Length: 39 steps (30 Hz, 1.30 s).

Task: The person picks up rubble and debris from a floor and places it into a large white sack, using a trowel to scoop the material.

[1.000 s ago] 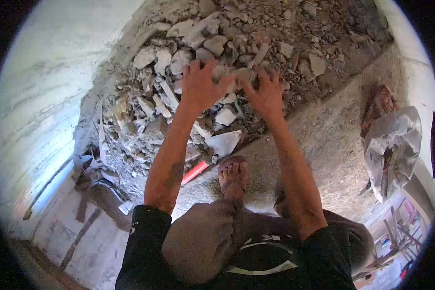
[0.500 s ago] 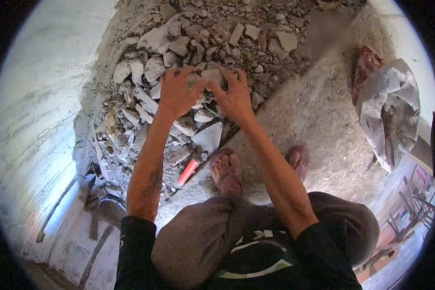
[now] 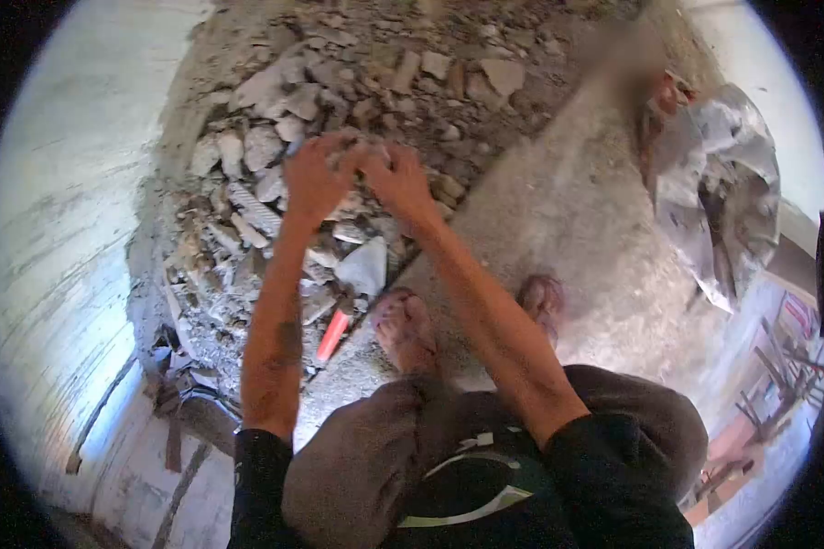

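Chunk [image 3: 355, 157]: pale rubble piece, top of rubble pile [image 3: 275, 210], against wall [image 3: 55, 238]. Clasped between left hand [image 3: 313, 179] and right hand [image 3: 395, 180], fingers curled on either side, grip blurred. Step, by judgement: lifting 1 chunk free; next calls for firm 2-handed hold. Counted: 2 hands, 2 bare feet [image 3: 403, 329], 1 red handle [image 3: 331, 335], 1 crumpled sack [image 3: 719, 183].

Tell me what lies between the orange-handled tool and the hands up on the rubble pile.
In the head view, broken rubble pieces fill that stretch, among them a pale flat shard just above the orange-handled tool. The left hand and right hand grip rubble further up.
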{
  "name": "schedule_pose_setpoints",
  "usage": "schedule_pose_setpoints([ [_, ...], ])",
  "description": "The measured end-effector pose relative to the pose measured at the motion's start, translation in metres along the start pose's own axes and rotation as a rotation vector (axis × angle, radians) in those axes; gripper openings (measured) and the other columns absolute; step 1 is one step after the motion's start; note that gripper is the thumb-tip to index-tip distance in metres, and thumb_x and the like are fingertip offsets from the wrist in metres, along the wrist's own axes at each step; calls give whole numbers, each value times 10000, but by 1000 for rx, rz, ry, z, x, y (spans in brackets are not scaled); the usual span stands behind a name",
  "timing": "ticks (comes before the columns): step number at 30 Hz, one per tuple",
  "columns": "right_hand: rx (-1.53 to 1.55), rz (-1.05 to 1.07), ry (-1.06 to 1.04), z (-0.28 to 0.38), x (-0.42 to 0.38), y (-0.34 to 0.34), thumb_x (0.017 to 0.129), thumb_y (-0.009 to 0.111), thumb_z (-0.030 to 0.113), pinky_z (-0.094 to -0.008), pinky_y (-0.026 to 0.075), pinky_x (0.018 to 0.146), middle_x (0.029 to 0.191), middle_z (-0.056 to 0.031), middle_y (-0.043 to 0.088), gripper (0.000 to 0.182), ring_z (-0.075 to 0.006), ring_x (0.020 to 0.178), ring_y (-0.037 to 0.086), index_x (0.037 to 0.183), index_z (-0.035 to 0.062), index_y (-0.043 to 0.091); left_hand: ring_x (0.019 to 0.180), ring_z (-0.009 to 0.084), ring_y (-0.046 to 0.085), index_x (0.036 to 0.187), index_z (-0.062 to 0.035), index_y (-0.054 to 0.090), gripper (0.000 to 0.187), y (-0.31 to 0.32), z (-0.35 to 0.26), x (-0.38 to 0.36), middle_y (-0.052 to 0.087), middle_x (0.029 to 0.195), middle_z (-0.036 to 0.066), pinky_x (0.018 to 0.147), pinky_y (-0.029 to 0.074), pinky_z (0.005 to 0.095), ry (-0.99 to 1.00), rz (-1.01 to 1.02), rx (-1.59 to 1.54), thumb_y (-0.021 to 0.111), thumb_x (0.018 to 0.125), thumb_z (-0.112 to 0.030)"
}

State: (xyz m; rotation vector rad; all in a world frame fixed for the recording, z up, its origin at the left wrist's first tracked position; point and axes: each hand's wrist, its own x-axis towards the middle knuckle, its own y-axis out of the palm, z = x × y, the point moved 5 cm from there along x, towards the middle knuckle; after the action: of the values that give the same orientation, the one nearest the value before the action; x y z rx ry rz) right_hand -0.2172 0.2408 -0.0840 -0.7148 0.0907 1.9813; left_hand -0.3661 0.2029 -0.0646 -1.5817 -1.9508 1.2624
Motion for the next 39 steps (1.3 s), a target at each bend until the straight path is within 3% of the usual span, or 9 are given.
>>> schedule_pose_setpoints([
  [6, 291, 6, -47, 15, -4, -11, 837, 587, 353, -433, 474, 769, 907, -249, 631, 427, -357, 843, 613, 986, -46, 624, 991, 283, 592, 1093, -27, 637, 353, -8, -11, -9, 608, 1093, 167, 900, 440, 364, -119, 42, -365, 575, 903, -319],
  [15, 728, -110, 84, 39, -27, -77, 907, 555, 302, -311, 472, 835, 1114, -96, 593, 383, -177, 979, 577, 1135, -4, 586, 1003, 185, 568, 1091, 10, 626, 332, -13, -108, -1, 614, 1105, 89, 914, 429, 311, -112, 0, -854, 541, 918, -261],
  [20, 756, -281, -78, 65, -74, -229, 892, 568, 383, -288, 498, 788, 1027, -60, 595, 465, -152, 917, 591, 1236, 74, 524, 1040, 197, 570, 1065, -67, 670, 264, 3, -274, 17, 630, 1059, 81, 902, 454, 362, 737, 1, -662, 541, 919, -245],
  [27, 688, -696, -360, 99, -121, -424, 924, 473, 421, -432, 518, 853, 1190, -160, 555, 506, -243, 1086, 570, 1207, 3, 506, 1087, 299, 583, 1134, -90, 650, 456, 73, -517, 42, 613, 1174, 160, 930, 457, 419, 971, 357, -631, 541, 896, -463],
  [28, 799, -207, -419, 78, -98, -455, 932, 460, 431, -441, 505, 862, 1214, -169, 544, 518, -242, 1101, 556, 1229, 9, 500, 1123, 344, 561, 1201, -103, 625, 516, 89, -538, 48, 601, 1201, 155, 946, 449, 479, 1013, 475, -468, 513, 899, -505],
  [31, -576, -525, -373, 36, -99, -533, 950, 495, 368, -415, 493, 859, 1247, -156, 536, 466, -230, 1078, 551, 1273, 32, 502, 1131, 343, 570, 1249, -128, 600, 473, 118, -529, 60, 590, 1241, 147, 975, 449, 449, 1058, 455, -258, 487, 933, -462],
  [32, -703, -611, -233, 41, -107, -545, 918, 569, 338, -395, 499, 864, 1209, -169, 557, 451, -274, 1059, 565, 1262, 51, 515, 1011, 323, 626, 1237, -111, 604, 443, 94, -504, 50, 631, 1152, 159, 906, 486, 412, 1283, 218, -404, 462, 958, -426],
  [37, -1391, -924, -236, 85, -138, -555, 854, 678, 398, -474, 458, 928, 1195, -282, 552, 598, -381, 1083, 560, 1270, 4, 506, 1088, 256, 613, 1199, 32, 563, 577, 41, -380, 94, 627, 1135, 212, 944, 460, 333, 750, 462, -700, 480, 943, -478],
  [39, -1239, -892, -56, 66, -122, -595, 830, 687, 461, -473, 437, 967, 1239, -293, 529, 788, -387, 1142, 532, 1351, -51, 390, 984, 271, 645, 1180, 25, 581, 569, 51, -354, 101, 655, 1059, 192, 889, 491, 348, 654, 468, -263, 528, 920, -479],
])
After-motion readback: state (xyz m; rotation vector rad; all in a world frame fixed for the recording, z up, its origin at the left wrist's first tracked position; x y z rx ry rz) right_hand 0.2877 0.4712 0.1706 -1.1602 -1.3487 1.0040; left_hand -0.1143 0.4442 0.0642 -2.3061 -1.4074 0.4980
